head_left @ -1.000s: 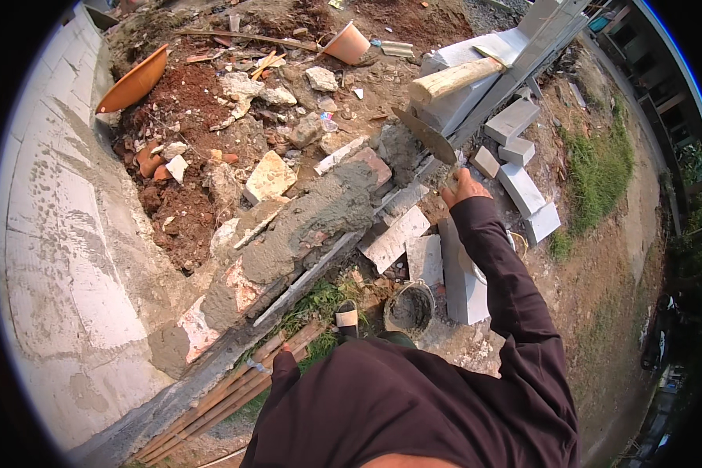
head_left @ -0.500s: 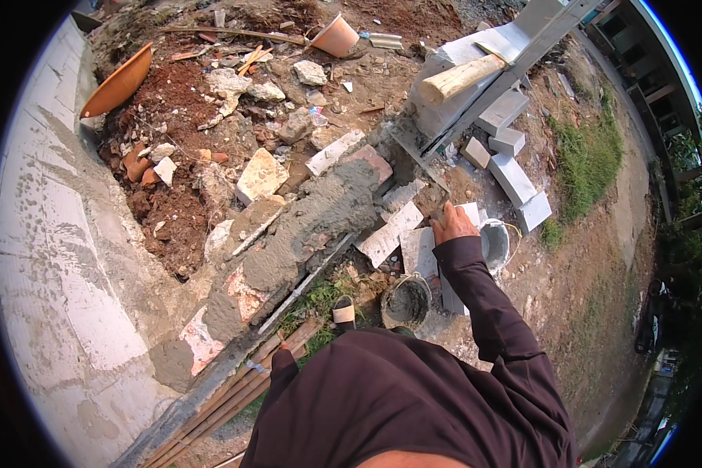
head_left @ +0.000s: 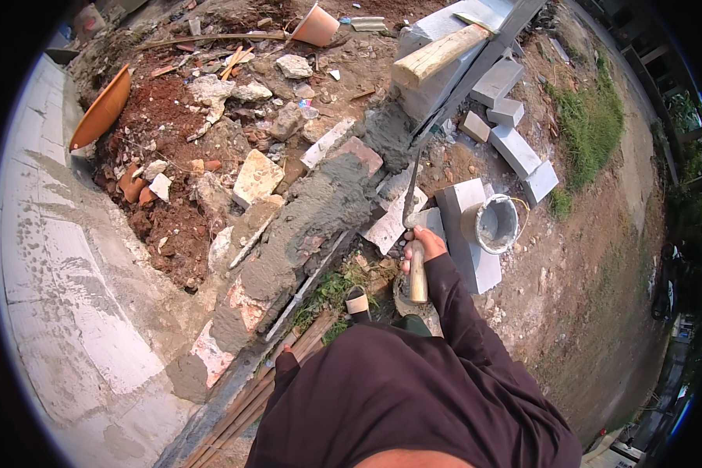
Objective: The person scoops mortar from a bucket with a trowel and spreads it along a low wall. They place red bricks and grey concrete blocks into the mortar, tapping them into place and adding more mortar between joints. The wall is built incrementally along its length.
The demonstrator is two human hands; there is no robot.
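My right hand (head_left: 426, 245) is closed round the wooden handle of a trowel (head_left: 419, 282). The trowel's narrow-looking blade, seen nearly edge-on, points away from me to the corner where the wall meets the upright blocks. Wet grey mortar (head_left: 320, 199) lies thick along the low wall, with patches of reddish masonry showing. At the sleeve's end, only a little of my left hand (head_left: 287, 351) shows beside the wall and some bamboo poles (head_left: 246, 409); its fingers are mostly hidden. A mortar bucket (head_left: 405, 296) sits partly behind my right hand and forearm.
A second bucket (head_left: 497, 225) stands beside white blocks (head_left: 464, 203) on the right. A mallet-like wooden piece (head_left: 441, 56) rests against the block column (head_left: 425, 101). Beyond the wall lie rubble, an orange basin (head_left: 101, 109) and an orange bucket (head_left: 316, 25).
My right hand has drawn back toward me and to the left, turning the trowel so its handle shows. Mortar now covers the corner at the column's foot. My view has shifted slightly.
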